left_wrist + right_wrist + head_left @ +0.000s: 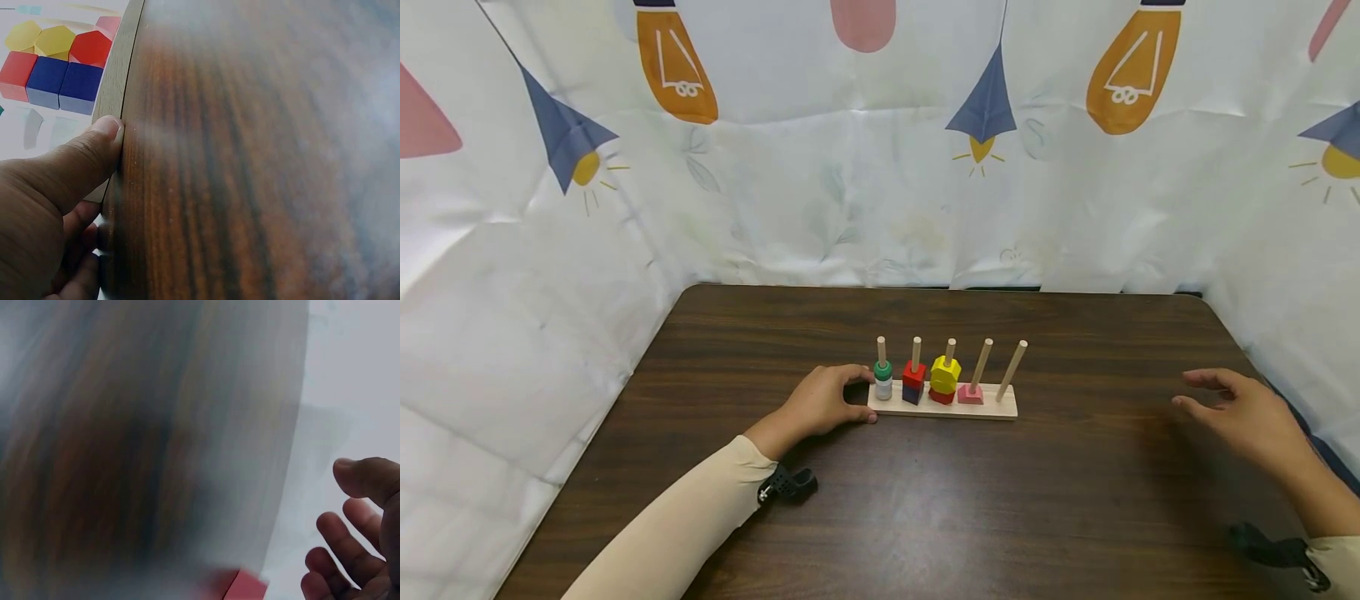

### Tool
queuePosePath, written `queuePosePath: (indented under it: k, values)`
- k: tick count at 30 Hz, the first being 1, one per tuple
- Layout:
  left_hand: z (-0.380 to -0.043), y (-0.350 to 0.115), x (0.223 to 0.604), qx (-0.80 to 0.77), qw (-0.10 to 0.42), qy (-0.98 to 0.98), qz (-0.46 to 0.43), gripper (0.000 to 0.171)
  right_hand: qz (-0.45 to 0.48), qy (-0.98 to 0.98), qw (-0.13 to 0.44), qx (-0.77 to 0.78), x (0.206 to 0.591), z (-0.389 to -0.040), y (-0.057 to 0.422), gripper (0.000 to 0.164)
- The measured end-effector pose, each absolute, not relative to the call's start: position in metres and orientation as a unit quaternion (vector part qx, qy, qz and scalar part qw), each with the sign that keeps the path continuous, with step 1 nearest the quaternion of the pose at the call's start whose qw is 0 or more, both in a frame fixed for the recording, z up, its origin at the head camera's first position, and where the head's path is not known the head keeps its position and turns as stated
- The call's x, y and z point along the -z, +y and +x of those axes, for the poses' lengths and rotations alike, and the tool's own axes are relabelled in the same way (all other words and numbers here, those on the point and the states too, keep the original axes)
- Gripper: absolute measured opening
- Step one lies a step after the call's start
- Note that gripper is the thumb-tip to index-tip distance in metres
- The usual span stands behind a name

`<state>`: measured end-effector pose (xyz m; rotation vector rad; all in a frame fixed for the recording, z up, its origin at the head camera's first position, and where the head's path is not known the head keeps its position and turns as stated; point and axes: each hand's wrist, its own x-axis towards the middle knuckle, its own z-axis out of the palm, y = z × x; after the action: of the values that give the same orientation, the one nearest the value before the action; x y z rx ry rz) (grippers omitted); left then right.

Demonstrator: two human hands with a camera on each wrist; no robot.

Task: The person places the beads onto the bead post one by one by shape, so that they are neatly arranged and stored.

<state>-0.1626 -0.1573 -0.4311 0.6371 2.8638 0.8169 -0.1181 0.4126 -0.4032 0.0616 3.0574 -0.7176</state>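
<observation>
A pale wooden peg board [940, 409] with several upright pegs stands on the table. My left hand [822, 400] grips its left end, the thumb [107, 128] against the front edge. Nearest that hand, a peg carries a green ring [882, 371] over whitish pieces [883, 389]. Rightward come a red block [914, 375] over blue blocks [49, 81], yellow hexagons [945, 374] over a red piece [942, 397], and a low pink block [970, 394]. The rightmost peg [1012, 371] is bare. My right hand [1251, 417] hovers at the table's right side, fingers loosely bent, holding nothing.
The dark wood-grain table [880, 500] is bounded by a white printed curtain [880, 192] at the back and sides. At the bottom of the right wrist view, a red block-like thing [247, 587] is partly visible.
</observation>
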Motion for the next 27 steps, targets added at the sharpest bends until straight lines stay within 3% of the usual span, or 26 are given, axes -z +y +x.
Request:
queuePosePath:
  k: [8,16,27]
  values:
    - [-0.162,-0.157,0.430,-0.268,0.045,0.938,0.214,0.053,0.042,0.978,-0.024,0.201,0.415,-0.109,0.451,0.064]
    - [-0.162,-0.158,0.431,-0.268,0.048,0.939,0.208,0.052,0.068,0.983,-0.006,0.172,0.422,-0.111,0.471,0.079]
    - [-0.162,-0.157,0.430,-0.263,0.048,0.940,0.211,0.053,0.050,0.985,0.009,0.167,0.421,-0.116,0.475,0.064]
